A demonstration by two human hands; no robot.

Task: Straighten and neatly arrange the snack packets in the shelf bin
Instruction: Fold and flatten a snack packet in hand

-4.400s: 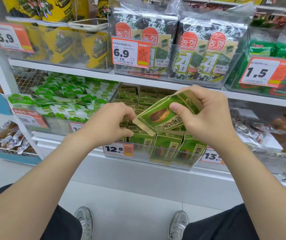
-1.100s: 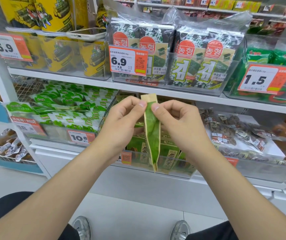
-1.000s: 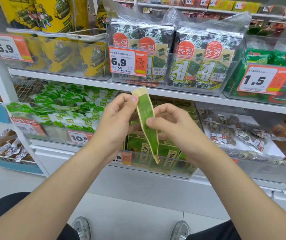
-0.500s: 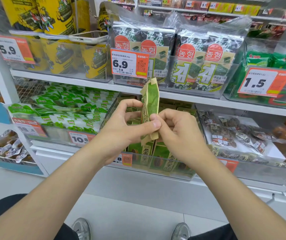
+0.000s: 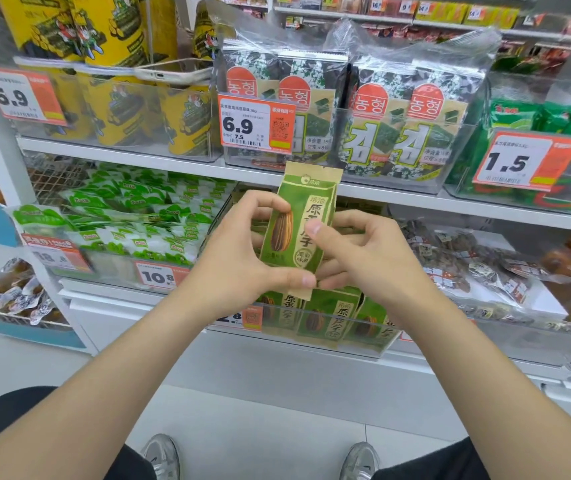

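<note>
Both my hands (image 5: 242,258) (image 5: 363,258) pinching seed packet (image 5: 299,223) upright; feels light, crinkly, kinda slippery, so gripping side edges over bin (image 5: 329,337).

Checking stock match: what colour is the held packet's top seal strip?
The top seal strip of the green sunflower-seed packet is tan brown; head view.

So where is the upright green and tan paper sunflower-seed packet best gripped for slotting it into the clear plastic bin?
Probably by its long side edges, mid-height, from left and right. The packet is flat and upright, so the left hand and right hand at its sides leave the bottom edge free to enter the bin.
</note>
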